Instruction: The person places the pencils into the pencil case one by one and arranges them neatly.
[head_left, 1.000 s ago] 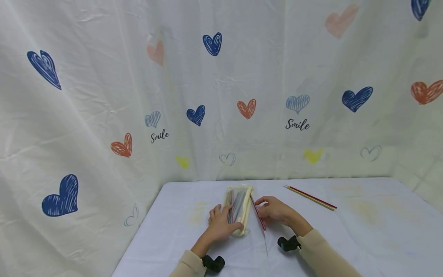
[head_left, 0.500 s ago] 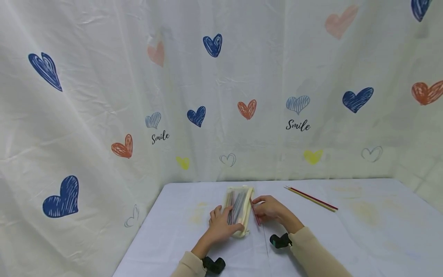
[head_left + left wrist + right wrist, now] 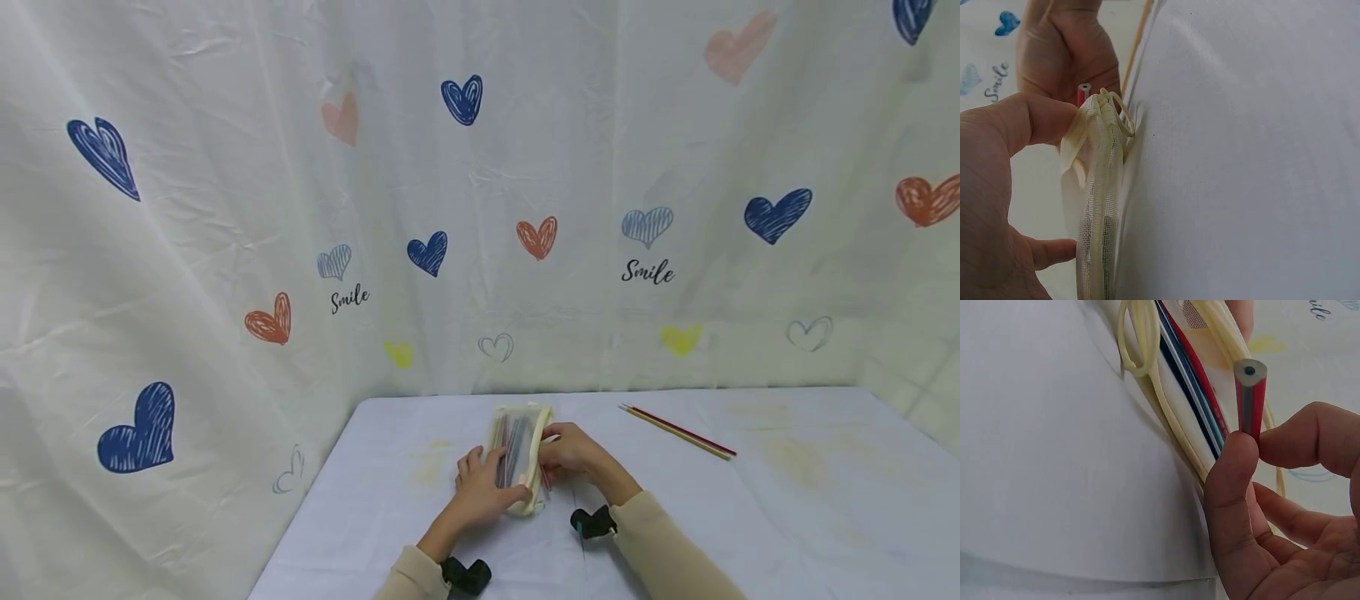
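Note:
A translucent cream zip pencil pouch lies on the table with several pencils showing inside. My left hand holds it from the left and near end, thumb at the near corner beside the zip. Between thumb and fingertips, my right hand pinches a red-and-grey striped pencil at the pouch's right side. Its flat end points toward me, while its far part is hidden by the fingers and pouch. In the right wrist view the zip side gapes, showing red and dark blue pencils inside.
Two more pencils, one red and one yellowish, lie side by side at the back right of the white-covered table. A white curtain printed with hearts hangs behind the table's far edge. A black wrist camera sits on each wrist.
My right hand has moved left and slightly forward with the pencil, bringing it from beside the pouch right against its open side. My left hand has stayed on the pouch.

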The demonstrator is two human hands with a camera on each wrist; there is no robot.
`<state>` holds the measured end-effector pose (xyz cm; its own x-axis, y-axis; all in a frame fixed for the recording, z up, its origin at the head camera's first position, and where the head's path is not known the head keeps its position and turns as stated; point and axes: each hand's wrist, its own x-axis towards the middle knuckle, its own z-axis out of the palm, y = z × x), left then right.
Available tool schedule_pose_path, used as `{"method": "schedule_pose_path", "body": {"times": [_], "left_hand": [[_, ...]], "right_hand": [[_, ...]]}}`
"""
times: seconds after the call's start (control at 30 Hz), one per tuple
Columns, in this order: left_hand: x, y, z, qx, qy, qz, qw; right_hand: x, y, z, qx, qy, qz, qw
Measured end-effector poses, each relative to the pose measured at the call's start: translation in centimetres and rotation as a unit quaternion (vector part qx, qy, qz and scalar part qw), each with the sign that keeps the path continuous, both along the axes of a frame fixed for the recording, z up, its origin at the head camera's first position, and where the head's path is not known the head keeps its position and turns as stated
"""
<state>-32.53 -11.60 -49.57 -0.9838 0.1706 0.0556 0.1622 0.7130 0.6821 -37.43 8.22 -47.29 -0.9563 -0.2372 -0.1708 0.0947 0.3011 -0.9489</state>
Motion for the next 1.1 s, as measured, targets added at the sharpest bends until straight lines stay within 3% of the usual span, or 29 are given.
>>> {"method": "schedule_pose_path", "body": {"times": [0.3,0.73,1.1], "left_hand": [[0.3,0.1,-0.1,0.003,0.002,0.003,1.0],[0.2,0.0,-0.1,0.005,0.001,-0.002,1.0],[0.1,0.0,0.0,0.003,-0.001,-0.007,1.0]], "right_hand": [[0.2,-0.6,-0.2,-0.012,-0.007,-0.02,0.9997],[0.8,-0.9,0.6,0.019,-0.022,-0.042,0.9987],[1.1,-1.1,0.3,0.024,-0.008,-0.051,0.9984]]}}
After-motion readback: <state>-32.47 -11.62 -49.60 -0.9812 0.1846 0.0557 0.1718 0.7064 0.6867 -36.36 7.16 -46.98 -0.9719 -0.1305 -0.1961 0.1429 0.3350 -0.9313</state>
